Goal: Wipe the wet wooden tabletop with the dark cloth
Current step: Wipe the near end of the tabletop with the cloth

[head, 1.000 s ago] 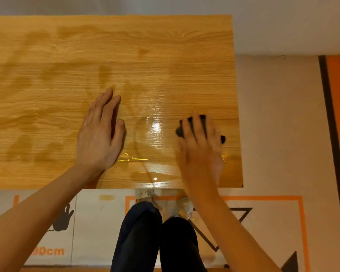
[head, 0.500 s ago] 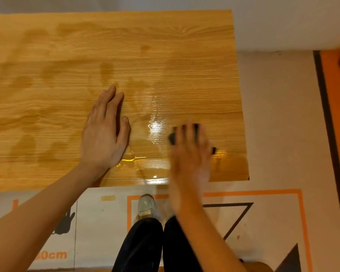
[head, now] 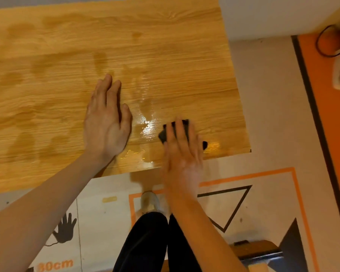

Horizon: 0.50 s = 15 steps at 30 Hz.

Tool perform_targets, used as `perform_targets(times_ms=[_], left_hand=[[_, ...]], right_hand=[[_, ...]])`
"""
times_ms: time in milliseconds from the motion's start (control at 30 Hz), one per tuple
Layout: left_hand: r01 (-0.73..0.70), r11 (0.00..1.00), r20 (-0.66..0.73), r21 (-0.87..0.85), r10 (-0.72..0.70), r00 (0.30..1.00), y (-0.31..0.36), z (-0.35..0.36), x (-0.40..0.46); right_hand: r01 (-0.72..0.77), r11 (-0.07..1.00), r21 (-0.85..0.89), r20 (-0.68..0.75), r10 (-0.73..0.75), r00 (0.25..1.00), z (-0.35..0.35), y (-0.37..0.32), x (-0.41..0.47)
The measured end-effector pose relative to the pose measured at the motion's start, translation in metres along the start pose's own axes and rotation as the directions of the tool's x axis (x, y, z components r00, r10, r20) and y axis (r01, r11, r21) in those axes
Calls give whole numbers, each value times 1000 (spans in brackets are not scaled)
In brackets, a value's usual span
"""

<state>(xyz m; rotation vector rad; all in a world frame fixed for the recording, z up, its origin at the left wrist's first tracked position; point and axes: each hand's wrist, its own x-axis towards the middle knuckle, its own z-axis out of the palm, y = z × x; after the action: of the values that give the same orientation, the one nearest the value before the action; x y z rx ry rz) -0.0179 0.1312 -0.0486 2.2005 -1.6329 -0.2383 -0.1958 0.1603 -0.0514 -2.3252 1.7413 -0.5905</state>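
Since a second ago my right hand [head: 182, 152] has dragged the dark cloth [head: 165, 135] back toward the near edge of the bench [head: 47, 95], beside the shiny wet patch [head: 147, 126]. The cloth looks soft, light and limp, best pressed flat from above. My right fingers lie straight on it, pressing; my left hand [head: 106, 122] rests flat and released on the wood.

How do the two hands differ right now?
The left hand lies bare on the tabletop; the right hand presses the dark cloth under its fingers. The left hand looks sharp, while the right hand is blurred. The left hand sits left of the shiny wet patch, the right hand to its right, near the table's front edge. Both are flat, fingers extended.
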Motion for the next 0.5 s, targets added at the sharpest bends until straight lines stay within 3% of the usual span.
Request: perform_targets(times_ms=[67,133,233,300,333,400,500], left_hand=[[-14,1000,1,-4,14,1000,-1,1,-1],[-12,1000,-1,-5,12,1000,-2,2,0],[-4,1000,-5,-13,4,1000,-3,3,1],[-10,1000,-9,-1,10,1000,-3,5,0],[-9,1000,-10,4,9,1000,-3,5,0],[-4,1000,-13,10,4,1000,-3,4,-1],[-15,1000,-15,24,15,1000,-3,4,-1]], right_hand=[[220,975,2,104,-219,970,4,-9,-11],[258,965,41,125,-261,957,-8,25,-6],[-92,993,74,-39,95,995,-33,86,7],[-323,938,126,-149,340,929,-32,91,8],[-362,921,141,-190,384,903,-25,75,3],[-303,940,154,-216,332,918,-4,27,-16],[-87,983,159,-162,113,980,16,-26,-47]])
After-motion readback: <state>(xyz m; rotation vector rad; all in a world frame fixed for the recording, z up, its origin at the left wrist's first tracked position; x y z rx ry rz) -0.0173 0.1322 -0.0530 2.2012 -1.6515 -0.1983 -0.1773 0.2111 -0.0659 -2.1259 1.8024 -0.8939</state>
